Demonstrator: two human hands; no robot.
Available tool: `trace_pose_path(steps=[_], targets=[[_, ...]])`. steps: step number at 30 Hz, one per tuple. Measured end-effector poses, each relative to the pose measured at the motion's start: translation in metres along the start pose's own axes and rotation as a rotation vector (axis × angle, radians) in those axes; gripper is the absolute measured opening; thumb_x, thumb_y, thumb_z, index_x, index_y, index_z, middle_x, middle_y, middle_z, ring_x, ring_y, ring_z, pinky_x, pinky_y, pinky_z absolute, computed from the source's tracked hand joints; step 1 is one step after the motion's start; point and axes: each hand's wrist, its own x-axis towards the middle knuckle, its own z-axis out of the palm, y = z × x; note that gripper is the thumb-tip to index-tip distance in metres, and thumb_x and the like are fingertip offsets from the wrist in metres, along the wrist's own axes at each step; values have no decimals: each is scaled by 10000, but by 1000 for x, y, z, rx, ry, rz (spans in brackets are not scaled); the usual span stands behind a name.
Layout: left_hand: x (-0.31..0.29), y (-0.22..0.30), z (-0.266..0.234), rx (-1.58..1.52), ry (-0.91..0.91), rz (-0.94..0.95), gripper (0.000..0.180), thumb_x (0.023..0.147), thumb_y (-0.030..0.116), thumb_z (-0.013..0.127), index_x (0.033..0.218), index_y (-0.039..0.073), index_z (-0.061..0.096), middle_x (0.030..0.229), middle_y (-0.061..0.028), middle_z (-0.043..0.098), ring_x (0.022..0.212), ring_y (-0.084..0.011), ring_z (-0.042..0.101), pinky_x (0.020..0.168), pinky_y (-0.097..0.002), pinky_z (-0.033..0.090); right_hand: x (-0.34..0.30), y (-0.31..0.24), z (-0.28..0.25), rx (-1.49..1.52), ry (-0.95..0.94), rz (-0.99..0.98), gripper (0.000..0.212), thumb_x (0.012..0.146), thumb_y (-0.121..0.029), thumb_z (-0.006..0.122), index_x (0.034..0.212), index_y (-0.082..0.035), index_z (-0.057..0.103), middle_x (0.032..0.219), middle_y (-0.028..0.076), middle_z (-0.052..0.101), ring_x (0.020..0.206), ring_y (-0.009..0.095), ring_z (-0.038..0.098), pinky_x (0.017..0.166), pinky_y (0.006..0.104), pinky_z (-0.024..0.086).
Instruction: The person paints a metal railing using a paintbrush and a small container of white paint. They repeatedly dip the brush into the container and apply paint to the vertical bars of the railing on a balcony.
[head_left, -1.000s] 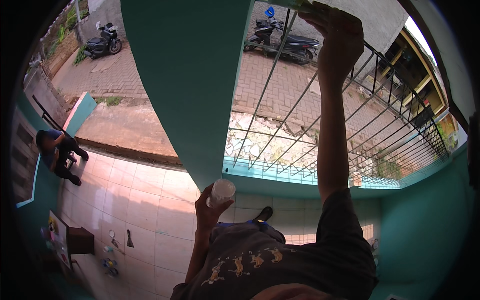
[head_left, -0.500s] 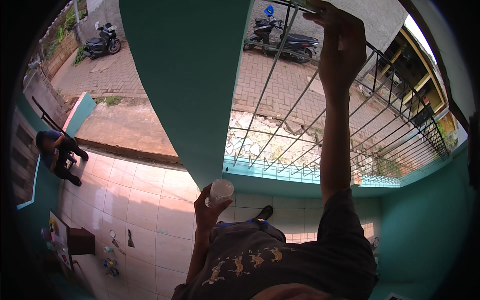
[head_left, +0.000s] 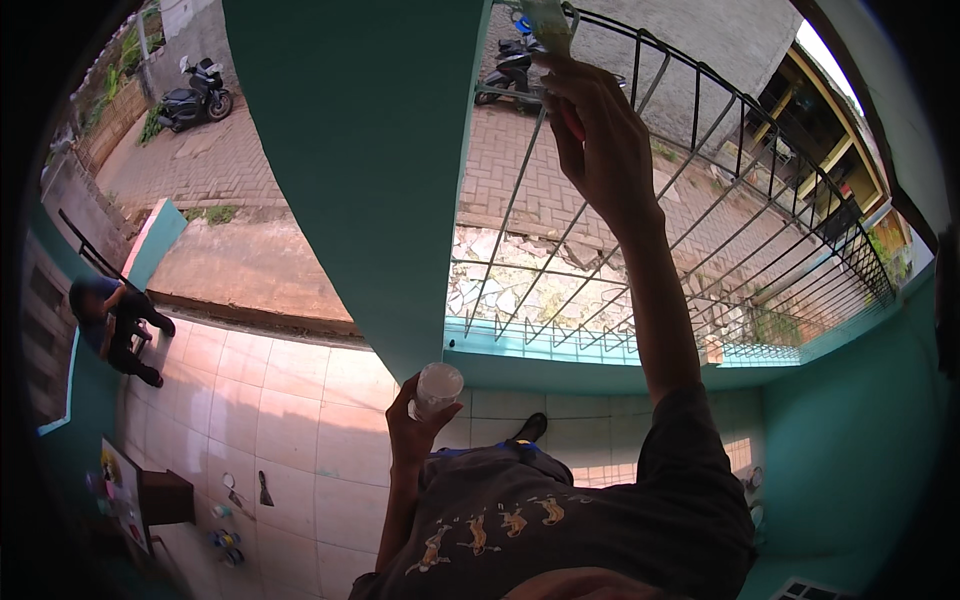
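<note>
Tiled floor [head_left: 285, 405], cup [head_left: 437, 388] in left grip [head_left: 411, 428]

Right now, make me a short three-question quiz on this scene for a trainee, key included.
1. What does the left hand hold?
2. True or false: the right hand appears higher in the picture than the left hand.
3. What colour is the wide pillar between the two openings? a) red b) teal c) white

Key: 1. a clear container; 2. true; 3. b.
</note>
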Motion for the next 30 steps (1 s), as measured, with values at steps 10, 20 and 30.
trace_pose_path(steps=[10, 20, 30], targets=[[-1, -2, -5, -1, 11, -14, 622, 688, 156, 911, 1225, 28, 623, 1083, -118, 706, 1024, -220, 666, 915, -381, 530, -8, -11, -5, 126, -18, 138, 225, 888, -91, 700, 1089, -102, 600, 1094, 49, 693, 952, 233, 695, 753, 350, 589], [-4, -3, -8, -1, 26, 4, 619, 686, 161, 911, 1217, 25, 624, 1075, -122, 708, 1011, -221, 670, 900, -378, 535, 22, 6, -24, 119, -2, 330, 186, 982, -93, 605, 1168, -79, 607, 1164, 72, 698, 967, 142, 717, 836, 259, 544], [-3, 4, -7, -50, 16, -48, 596, 696, 193, 904, 1186, -5, 630, 1066, -101, 692, 1019, -203, 640, 914, -370, 497, 13, 1, -3, -16, -3, 103, 235, 891, -66, 684, 1094, -79, 566, 1101, 60, 688, 944, 253, 682, 755, 351, 582]])
